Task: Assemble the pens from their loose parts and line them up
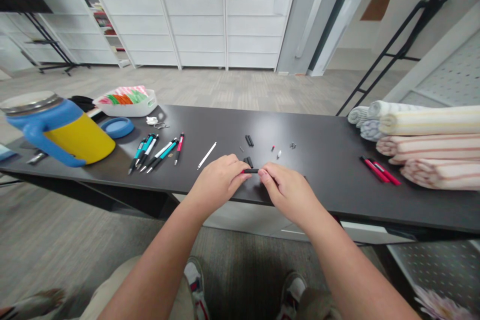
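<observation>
The left hand (225,177) pinched the red end of a pen barrel (252,171) between thumb and fingers; the right hand (283,187) pinched its black end, just above the desk (322,160). Both grips hid its ends. Beyond, tiny dark bits (292,145) were hard to make out. Leftward, a white basket (129,110) held colourful striped packaging (125,95).

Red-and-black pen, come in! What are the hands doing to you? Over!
Left hand pinching red part, right hand gripping black part of red-and-black pen. Small black pieces close beyond it. Thin white stick off left, untouched. Over.
</observation>
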{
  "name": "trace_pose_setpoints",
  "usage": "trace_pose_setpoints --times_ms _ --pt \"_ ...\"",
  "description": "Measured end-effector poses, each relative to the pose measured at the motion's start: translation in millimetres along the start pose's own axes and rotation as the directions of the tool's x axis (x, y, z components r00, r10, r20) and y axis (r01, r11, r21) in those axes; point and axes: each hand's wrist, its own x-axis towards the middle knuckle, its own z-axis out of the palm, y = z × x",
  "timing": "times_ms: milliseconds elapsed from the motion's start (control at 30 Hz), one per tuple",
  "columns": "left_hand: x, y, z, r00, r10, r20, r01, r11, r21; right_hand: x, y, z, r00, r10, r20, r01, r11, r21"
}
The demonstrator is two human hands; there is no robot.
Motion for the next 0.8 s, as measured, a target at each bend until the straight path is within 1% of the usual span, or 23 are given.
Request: trace_pose_setpoints --times_ms 133,200,333,400,567,633,700,800 --pt "0.8 2.6 -2.0 0.999 0.022 0.025 -0.023 0.999 0.036 -0.5 0.1 -1.8 1.0 -0.023 0.001 0.023 0.995 0.1" --pt "0.3 3.5 -2.5 1.0 0.021 0.014 -0.021 0.998 0.052 -0.7 0.5 -3.2 1.0 -0.026 0.008 0.025 0.989 0.146" --pt "-2.9 4.1 -2.4 0.995 0.028 -0.094 -0.025 0.999 0.029 -0.9 1.3 -4.7 0.999 -0.043 0.027 0.037 0.981 0.193" --pt "-3.9 4.6 -2.5 0.993 0.029 -0.115 -0.025 0.999 0.029 -1.2 1.3 -5.1 0.999 -0.041 0.015 0.037 0.976 0.213" --pt "-3.2 6.1 -3.8 0.994 0.048 -0.096 -0.046 0.999 0.025 -1.3 0.5 -6.4 0.999 -0.043 -0.024 0.047 0.977 0.207" --pt "-3.9 6.8 -3.7 0.99 0.057 -0.126 -0.055 0.998 0.023 -1.4 -0.1 -6.6 0.998 -0.055 -0.022 0.059 0.978 0.2" --pt "-5.3 7.6 -2.9 0.982 0.062 -0.178 -0.056 0.998 0.038 -1.7 -1.3 -6.1 0.998 -0.065 -0.018 0.068 0.978 0.195" --pt "-6.9 6.9 -2.7 0.968 0.039 -0.25 -0.012 0.994 0.107 -2.9 -4.3 -4.6 0.998 -0.06 -0.016 0.062 0.983 0.173"
